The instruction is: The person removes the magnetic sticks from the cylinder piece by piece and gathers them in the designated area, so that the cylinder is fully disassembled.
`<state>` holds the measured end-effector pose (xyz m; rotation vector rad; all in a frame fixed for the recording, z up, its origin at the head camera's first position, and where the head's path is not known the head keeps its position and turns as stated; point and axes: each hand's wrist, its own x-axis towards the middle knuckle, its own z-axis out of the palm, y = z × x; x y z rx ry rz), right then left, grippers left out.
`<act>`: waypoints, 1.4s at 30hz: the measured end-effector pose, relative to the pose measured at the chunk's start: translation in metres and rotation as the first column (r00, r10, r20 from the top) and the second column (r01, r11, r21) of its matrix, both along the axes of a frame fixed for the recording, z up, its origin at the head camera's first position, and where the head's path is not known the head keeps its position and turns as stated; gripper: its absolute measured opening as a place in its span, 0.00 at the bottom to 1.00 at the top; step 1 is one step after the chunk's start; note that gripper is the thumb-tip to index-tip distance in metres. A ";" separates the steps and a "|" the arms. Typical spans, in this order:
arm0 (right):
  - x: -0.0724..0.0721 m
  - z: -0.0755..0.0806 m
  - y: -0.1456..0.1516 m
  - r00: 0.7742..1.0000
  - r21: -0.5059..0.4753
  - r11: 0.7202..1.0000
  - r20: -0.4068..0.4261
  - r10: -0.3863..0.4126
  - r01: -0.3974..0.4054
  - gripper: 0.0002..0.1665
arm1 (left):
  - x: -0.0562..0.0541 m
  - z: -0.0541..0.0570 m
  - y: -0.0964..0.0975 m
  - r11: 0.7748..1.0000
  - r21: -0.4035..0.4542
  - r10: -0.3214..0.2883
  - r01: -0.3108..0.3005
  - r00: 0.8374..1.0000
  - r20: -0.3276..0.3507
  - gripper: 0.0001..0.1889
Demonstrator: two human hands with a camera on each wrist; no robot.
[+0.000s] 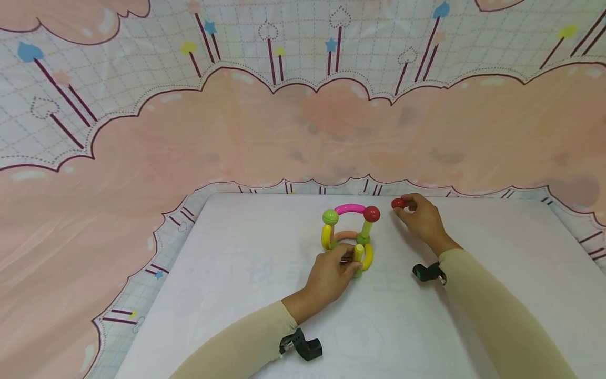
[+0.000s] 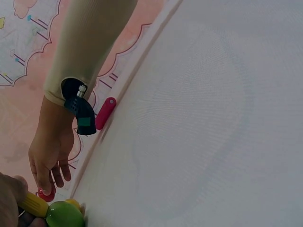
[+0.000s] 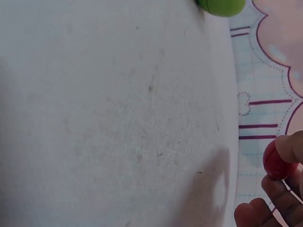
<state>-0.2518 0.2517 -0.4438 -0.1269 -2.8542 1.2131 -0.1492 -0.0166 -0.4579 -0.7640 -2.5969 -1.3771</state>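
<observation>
In the head view a toy frame of coloured rods and balls stands on the white table, with a red ball (image 1: 371, 214), a light green ball (image 1: 330, 216) and a curved pink rod (image 1: 350, 208) along its top. My left hand (image 1: 330, 273) grips an upright yellow rod (image 1: 359, 252) at the frame's near side; a green ball (image 2: 65, 214) sits at that rod's end. To the right of the frame, my right hand (image 1: 423, 223) pinches a loose red ball (image 3: 278, 161) between thumb and fingers, above the table and apart from the frame.
A short red rod (image 2: 105, 113) lies near the table's edge in the left wrist view. Behind the white table (image 1: 236, 316) hangs a patterned pink and white cloth (image 1: 284, 137). Dark camera mounts (image 1: 303, 345) sit on both wrists.
</observation>
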 end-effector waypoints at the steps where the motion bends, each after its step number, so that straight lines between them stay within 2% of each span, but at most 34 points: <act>1: -0.001 -0.001 0.000 1.000 0.000 1.000 0.004 -0.003 0.003 0.32 | 0.000 0.000 0.000 1.000 0.001 -0.001 0.001 1.000 -0.002 0.15; 18: -0.015 -0.012 0.009 0.997 0.032 0.999 0.071 -0.007 0.005 0.28 | 0.001 0.001 0.000 1.000 -0.014 0.000 0.000 1.000 0.024 0.17; 32: -0.015 -0.015 0.010 0.998 0.066 0.998 0.066 0.001 -0.005 0.27 | 0.000 0.001 0.000 1.000 -0.018 -0.003 0.003 1.000 0.024 0.17; 42: -0.011 -0.006 0.009 0.995 0.047 0.999 0.102 -0.009 0.004 0.35 | 0.000 0.002 0.000 1.000 -0.021 -0.004 0.005 1.000 0.016 0.17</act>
